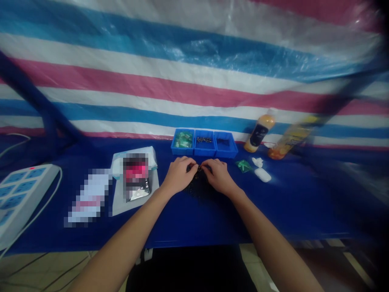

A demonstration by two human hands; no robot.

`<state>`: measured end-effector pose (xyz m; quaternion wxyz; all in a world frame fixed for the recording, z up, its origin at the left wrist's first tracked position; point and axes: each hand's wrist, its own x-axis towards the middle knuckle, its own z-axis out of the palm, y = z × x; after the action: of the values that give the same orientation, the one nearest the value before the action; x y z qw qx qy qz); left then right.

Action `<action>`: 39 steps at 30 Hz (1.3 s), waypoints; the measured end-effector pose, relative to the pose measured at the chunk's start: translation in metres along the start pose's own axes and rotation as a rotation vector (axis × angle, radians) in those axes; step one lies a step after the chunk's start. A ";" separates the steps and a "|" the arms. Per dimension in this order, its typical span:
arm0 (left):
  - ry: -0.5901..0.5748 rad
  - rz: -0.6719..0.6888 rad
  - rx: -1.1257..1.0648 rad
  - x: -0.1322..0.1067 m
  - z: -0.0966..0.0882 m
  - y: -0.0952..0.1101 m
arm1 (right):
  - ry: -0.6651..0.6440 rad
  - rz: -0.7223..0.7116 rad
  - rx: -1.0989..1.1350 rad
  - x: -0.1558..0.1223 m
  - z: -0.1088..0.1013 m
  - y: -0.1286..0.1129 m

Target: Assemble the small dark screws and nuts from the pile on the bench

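Both my hands rest close together on the blue table point(273, 211), over a pile of small dark parts point(199, 187). My left hand point(178, 173) has its fingers curled and pinched at the pile's far edge. My right hand point(218, 175) mirrors it, fingers bent and pinched, its fingertips almost touching those of the left. What the fingers pinch is too small to make out. Just beyond the hands stand three joined blue bins point(204, 143): the left one holds green packets, the middle one small dark pieces, the right one looks dark inside.
A small green packet point(243, 165) and white earbud case point(262, 174) lie right of my hands. Two orange drink bottles point(260, 132) stand at the back right. Pouches and papers point(135, 178) lie to the left, a power strip point(18, 194) at the far left. A striped tarp hangs behind.
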<state>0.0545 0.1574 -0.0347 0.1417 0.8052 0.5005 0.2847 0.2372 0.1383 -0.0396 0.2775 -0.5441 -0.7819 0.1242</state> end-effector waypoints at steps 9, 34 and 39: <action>-0.054 0.084 -0.065 0.001 -0.002 0.004 | 0.086 -0.058 0.295 0.001 -0.007 -0.002; 0.161 0.178 -0.121 -0.001 0.001 0.006 | 0.112 0.135 0.779 0.006 -0.007 0.002; 0.208 0.161 -0.152 -0.002 0.001 0.006 | 0.101 0.147 0.794 0.006 -0.009 -0.002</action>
<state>0.0586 0.1536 -0.0331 0.1263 0.7958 0.4234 0.4141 0.2396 0.1426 -0.0293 0.4944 -0.4544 -0.6176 0.4094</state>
